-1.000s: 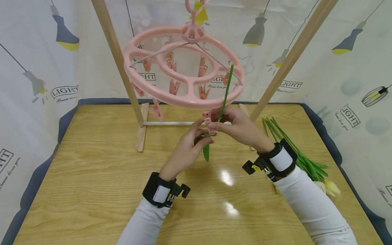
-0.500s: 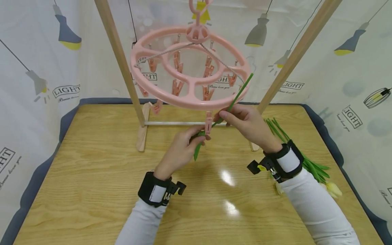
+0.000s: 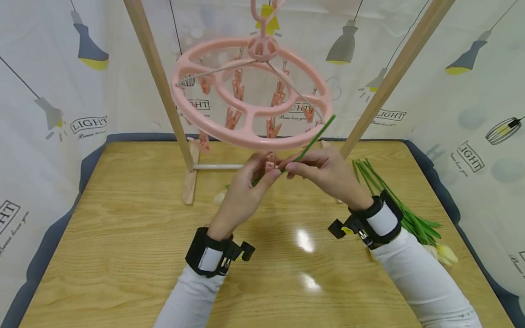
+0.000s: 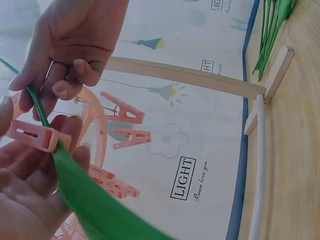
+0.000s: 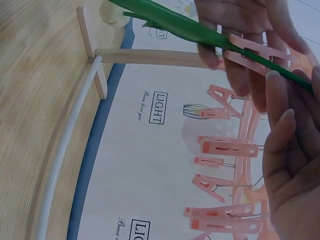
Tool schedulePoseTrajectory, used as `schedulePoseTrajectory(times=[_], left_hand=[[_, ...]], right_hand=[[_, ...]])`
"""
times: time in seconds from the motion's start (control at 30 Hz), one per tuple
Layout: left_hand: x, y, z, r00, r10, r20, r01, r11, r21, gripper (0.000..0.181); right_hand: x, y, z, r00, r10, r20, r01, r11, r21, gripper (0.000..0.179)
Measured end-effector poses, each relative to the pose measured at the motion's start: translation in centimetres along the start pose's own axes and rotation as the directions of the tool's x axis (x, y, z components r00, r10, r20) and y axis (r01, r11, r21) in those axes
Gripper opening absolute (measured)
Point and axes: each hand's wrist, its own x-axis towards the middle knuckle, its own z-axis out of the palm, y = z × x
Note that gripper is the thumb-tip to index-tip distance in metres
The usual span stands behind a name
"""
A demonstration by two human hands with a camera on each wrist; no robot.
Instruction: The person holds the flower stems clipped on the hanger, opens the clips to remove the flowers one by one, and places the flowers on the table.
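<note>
In the head view my left hand [image 3: 243,193] pinches a pink clothespin [image 3: 270,166] below the front rim of a round pink hanger [image 3: 250,136]. Thumb and fingers of my right hand [image 3: 330,176] pinch the green stem [image 3: 317,137] of an artificial tulip, its free end slanting up to the right. Its pale bloom [image 5: 114,14] shows in the right wrist view, beyond the broad leaf [image 5: 185,27]. The stem crosses the clothespin's mouth [image 4: 52,140]; whether the clothespin grips it, I cannot tell.
Several other pink clothespins [image 5: 230,148] hang from the hanger. A wooden frame [image 3: 162,91] with a white crossbar [image 3: 217,166] stands on the table [image 3: 123,255]. More tulips [image 3: 414,223] lie at the right, partly behind my right forearm.
The tulip has tilted from nearly upright to a slant, and its bloom now shows left of my left hand. That hand has moved up slightly and now has the clothespin between its fingers.
</note>
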Motion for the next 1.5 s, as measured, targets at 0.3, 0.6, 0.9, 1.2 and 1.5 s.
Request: schedulePoseTrajectory(times=[0.3, 0.6, 0.9, 1.2, 1.5], left_hand=[[0.1, 0.0, -0.1, 0.993, 0.071, -0.093, -0.071, 0.997, 0.005, 0.032], [0.2, 0.1, -0.2, 0.992, 0.018, -0.123, -0.020, 1.000, -0.022, 0.029], [0.2, 0.0, -0.1, 0.988, 0.003, -0.156, -0.005, 1.000, -0.010, 0.022], [0.1, 0.0, 0.0, 0.987, 0.028, -0.158, -0.023, 0.999, 0.028, 0.022], [0.3, -0.3, 0.3, 0.984, 0.065, -0.168, -0.065, 0.998, 0.008, 0.029]], right_hand=[[-0.2, -0.4, 0.0, 0.976, -0.125, -0.177, 0.158, 0.970, 0.185, 0.009], [0.4, -0.6, -0.1, 0.913, -0.170, -0.370, 0.312, 0.876, 0.369, 0.012], [0.8, -0.8, 0.3, 0.901, -0.180, -0.396, 0.335, 0.868, 0.367, 0.013], [0.7, -0.8, 0.5, 0.895, -0.146, -0.422, 0.295, 0.903, 0.313, 0.028], [0.6, -1.0, 0.5, 0.882, -0.140, -0.450, 0.309, 0.892, 0.329, 0.030]])
